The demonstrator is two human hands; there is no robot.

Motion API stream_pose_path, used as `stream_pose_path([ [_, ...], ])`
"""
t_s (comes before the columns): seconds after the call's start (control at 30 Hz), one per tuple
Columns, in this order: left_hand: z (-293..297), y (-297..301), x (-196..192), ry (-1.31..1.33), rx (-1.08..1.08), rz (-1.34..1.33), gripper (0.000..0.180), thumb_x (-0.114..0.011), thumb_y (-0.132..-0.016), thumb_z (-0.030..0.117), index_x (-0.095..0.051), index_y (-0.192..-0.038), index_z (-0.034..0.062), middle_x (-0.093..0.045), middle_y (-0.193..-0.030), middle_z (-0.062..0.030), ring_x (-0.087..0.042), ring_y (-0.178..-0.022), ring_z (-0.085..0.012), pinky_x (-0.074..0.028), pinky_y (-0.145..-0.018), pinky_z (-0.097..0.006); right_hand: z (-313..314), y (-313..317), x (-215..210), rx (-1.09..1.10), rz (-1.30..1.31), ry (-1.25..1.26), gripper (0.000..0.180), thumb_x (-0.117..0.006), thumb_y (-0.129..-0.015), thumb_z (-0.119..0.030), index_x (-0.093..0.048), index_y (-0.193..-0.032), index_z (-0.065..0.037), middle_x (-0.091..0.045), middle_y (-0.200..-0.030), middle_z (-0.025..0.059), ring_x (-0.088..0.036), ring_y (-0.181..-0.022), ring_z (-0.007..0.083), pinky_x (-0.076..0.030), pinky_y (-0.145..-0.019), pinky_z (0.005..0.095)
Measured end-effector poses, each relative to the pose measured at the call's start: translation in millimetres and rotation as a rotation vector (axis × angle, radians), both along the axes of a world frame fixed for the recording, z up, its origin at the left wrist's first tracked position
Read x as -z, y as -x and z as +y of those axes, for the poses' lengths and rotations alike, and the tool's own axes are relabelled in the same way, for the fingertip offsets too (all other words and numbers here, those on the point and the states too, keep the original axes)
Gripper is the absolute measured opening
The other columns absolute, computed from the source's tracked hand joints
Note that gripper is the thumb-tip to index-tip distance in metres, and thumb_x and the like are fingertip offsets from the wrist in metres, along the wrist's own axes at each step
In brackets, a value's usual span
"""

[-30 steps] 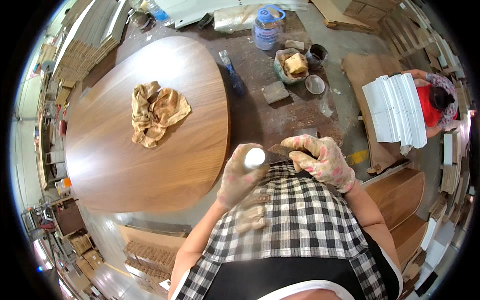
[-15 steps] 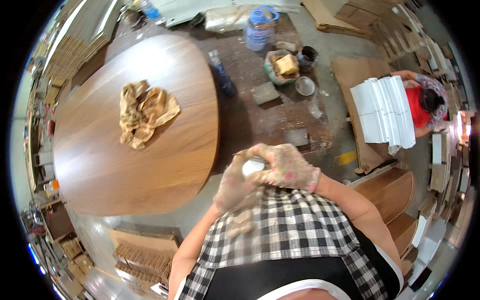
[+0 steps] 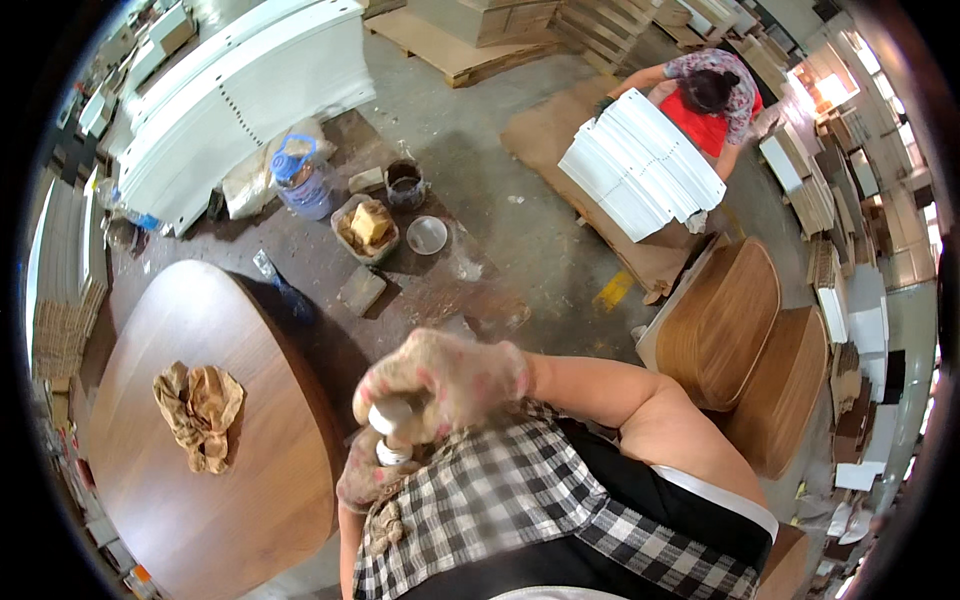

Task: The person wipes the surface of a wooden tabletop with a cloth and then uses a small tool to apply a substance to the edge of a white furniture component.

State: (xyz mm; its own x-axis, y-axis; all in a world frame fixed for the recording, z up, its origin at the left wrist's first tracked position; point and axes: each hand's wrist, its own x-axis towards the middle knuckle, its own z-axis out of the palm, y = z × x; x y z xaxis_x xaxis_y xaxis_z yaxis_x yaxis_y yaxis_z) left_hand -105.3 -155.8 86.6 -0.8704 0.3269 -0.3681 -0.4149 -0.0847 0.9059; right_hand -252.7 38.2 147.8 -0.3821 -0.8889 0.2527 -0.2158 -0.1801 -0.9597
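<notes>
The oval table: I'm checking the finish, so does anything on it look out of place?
Only a crumpled tan rag lying bunched on the brown oval table. No spill or damage shows. Both gloved hands, right hand and left hand, hold a small white-capped bottle beside it.

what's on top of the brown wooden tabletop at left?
Only a crumpled tan rag lies on the tabletop, toward its middle. The near right edge is covered by the left hand and checked apron, so anything there is hidden. Both gloved hands hold a small white bottle.

Bare wooden tabletop around the crumpled rag; cluttered floor beyond, bucket, jug.
</notes>
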Motion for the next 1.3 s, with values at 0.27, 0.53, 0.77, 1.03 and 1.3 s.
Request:
stream_pose_path([
  [0.27, 6.5, 6.5, -10.9, -0.009, -0.597, 0.14, 0.039, -0.062, -0.069, -0.004, -0.052, -0.106, 0.005, -0.06, -0.085, -0.0061, -0.054, -0.072, -0.0113, -0.045, -0.063, -0.024, -1.8, 37.1, 102.4, 0.477, 0.341, -0.569, 0.044, -0.072, -0.083, -0.044, -0.067, -0.112, -0.012, -0.072, -0.095, 0.0149, -0.07, -0.089, 0.0309, -0.053, -0.078, 0.0429],
  [0.53, 14.7, -4.3, 5.1, 0.232, -0.604, 0.165, 0.049, -0.07, -0.073, -0.007, -0.049, -0.114, 0.0077, -0.054, -0.103, -0.0034, -0.053, -0.087, -0.0122, -0.046, -0.078, -0.027, -5.0, 35.7, 112.1, 0.59, 0.267, -0.517, 0.028, -0.062, -0.094, -0.029, -0.059, -0.111, -0.006, -0.068, -0.088, 0.0187, -0.068, -0.081, 0.0348, -0.052, -0.07, 0.0436],
  [0.77, 16.0, -18.9, 7.4, 0.176, -0.619, 0.154, 0.047, -0.072, -0.077, -0.002, -0.049, -0.118, 0.0066, -0.054, -0.109, -0.0033, -0.052, -0.096, -0.0129, -0.045, -0.087, -0.028, -20.6, -13.3, 56.1, 0.256, -0.064, -0.37, 0.017, -0.061, -0.094, -0.016, -0.06, -0.102, -0.001, -0.063, -0.078, 0.0195, -0.063, -0.067, 0.0276, -0.049, -0.064, 0.0386],
  [1.03, 7.5, -38.2, 9.7, 0.166, -0.655, 0.239, 0.046, -0.071, -0.077, -0.005, -0.053, -0.118, 0.006, -0.057, -0.112, -0.0025, -0.055, -0.097, -0.0111, -0.047, -0.088, -0.027, -26.8, -35.4, 52.8, 0.295, -0.125, -0.378, 0.017, -0.056, -0.097, -0.012, -0.06, -0.109, -0.001, -0.062, -0.075, 0.0086, -0.057, -0.067, 0.0126, -0.047, -0.063, 0.0303],
  [1.3, -6.0, -63.9, 9.1, 0.186, -0.599, 0.196, 0.048, -0.071, -0.074, -0.008, -0.054, -0.117, 0.0069, -0.057, -0.111, -0.0016, -0.056, -0.097, -0.0109, -0.047, -0.087, -0.027, -34.4, -80.2, 53.5, 0.3, -0.276, -0.301, 0.02, -0.054, -0.099, -0.012, -0.059, -0.113, 0.002, -0.056, -0.072, -0.0013, -0.051, -0.067, 0.0051, -0.045, -0.061, 0.0246],
])
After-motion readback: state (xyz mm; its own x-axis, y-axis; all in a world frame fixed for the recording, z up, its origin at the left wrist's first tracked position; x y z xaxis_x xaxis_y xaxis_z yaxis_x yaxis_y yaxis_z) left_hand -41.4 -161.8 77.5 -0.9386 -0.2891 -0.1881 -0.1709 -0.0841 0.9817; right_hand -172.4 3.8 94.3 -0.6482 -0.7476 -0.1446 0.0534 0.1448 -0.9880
